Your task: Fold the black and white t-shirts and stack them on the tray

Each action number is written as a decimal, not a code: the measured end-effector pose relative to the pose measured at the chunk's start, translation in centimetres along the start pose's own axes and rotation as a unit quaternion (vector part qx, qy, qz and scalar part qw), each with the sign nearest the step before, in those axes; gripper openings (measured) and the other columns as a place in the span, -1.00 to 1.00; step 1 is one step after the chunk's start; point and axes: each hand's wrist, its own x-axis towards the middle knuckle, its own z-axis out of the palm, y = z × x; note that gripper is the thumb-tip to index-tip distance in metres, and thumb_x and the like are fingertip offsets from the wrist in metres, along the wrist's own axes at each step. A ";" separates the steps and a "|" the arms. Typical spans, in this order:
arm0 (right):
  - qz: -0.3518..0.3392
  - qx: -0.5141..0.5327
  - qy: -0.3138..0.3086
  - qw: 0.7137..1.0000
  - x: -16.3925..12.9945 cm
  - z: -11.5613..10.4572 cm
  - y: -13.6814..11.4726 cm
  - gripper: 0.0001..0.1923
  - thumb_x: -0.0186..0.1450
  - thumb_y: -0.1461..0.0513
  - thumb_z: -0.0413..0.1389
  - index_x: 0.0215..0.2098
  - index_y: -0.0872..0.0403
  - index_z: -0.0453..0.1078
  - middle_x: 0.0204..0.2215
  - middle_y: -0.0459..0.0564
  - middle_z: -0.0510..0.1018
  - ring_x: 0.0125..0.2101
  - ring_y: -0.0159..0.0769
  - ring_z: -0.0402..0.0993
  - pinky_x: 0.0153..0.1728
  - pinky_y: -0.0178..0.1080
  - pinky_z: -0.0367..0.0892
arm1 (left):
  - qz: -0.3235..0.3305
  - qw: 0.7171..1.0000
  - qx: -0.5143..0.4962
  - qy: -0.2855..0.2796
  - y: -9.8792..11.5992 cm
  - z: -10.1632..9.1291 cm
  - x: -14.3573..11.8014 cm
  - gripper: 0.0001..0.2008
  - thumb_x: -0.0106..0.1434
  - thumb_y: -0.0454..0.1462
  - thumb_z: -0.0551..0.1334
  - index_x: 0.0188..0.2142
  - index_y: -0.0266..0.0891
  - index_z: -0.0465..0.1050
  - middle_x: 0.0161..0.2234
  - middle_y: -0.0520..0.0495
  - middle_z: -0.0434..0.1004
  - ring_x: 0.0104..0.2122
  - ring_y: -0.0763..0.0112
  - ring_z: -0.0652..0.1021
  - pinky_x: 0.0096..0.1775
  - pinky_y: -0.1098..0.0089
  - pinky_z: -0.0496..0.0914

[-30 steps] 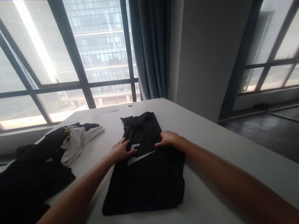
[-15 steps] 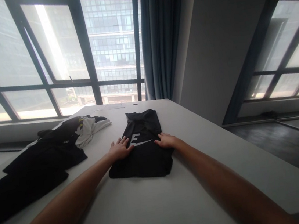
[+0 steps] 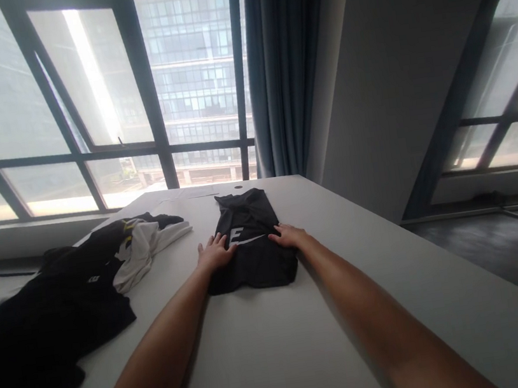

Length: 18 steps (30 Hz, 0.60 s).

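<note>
A folded black T-shirt [image 3: 255,265] with a light letter and swoosh print lies on the white table in front of me. My left hand [image 3: 215,253] rests on its left edge with the fingers spread and the thumb on the cloth near the printed letter. On the opposite edge lies my right hand [image 3: 290,237], its fingers stretched out and its thumb toward the tip of the swoosh. Small folds run across the shirt's far part.
To the left, a heap of black clothes [image 3: 62,305] and a white garment [image 3: 143,245] spreads over the white table [image 3: 261,348]. Windows stand behind the table, with a blue-grey curtain [image 3: 288,74] and a grey pillar [image 3: 398,84] to the right.
The shirt's near edge now lies farther from me and its lower left corner farther right. My left hand has shifted slightly right. The view has turned a little.
</note>
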 end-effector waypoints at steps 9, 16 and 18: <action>0.096 0.033 0.165 0.981 -7.3 -0.3 -0.1 -0.49 0.24 0.07 0.11 0.09 0.14 0.36 0.00 0.25 0.51 0.02 0.05 0.42 -0.02 0.00 0.31 | 0.076 0.993 -0.090 -0.013 -2.5 -1.7 -4.4 -0.19 0.16 0.22 0.10 0.27 -0.16 0.24 0.37 -0.21 0.02 0.32 0.08 0.18 0.27 0.14 0.07; 0.036 0.133 0.273 0.952 -13.9 -2.2 2.0 -0.60 0.25 0.26 -0.03 0.03 0.11 0.41 0.01 0.16 0.51 0.01 -0.11 0.41 0.03 -0.21 0.27 | 0.051 0.998 0.022 0.007 -0.2 -2.6 -11.8 -0.48 0.15 -0.01 0.20 0.03 -0.21 0.49 0.13 -0.27 0.45 0.08 0.03 0.48 0.02 0.23 0.39; -0.005 0.144 0.313 0.939 -15.4 -2.1 2.0 -0.59 0.27 0.26 -0.07 0.03 0.11 0.40 0.02 0.14 0.49 0.02 -0.15 0.38 0.08 -0.21 0.24 | 0.032 0.997 0.054 0.035 0.4 -2.9 -13.2 -0.64 0.17 -0.14 0.18 -0.10 -0.24 0.55 -0.01 -0.28 0.56 -0.03 0.02 0.55 -0.08 0.23 0.44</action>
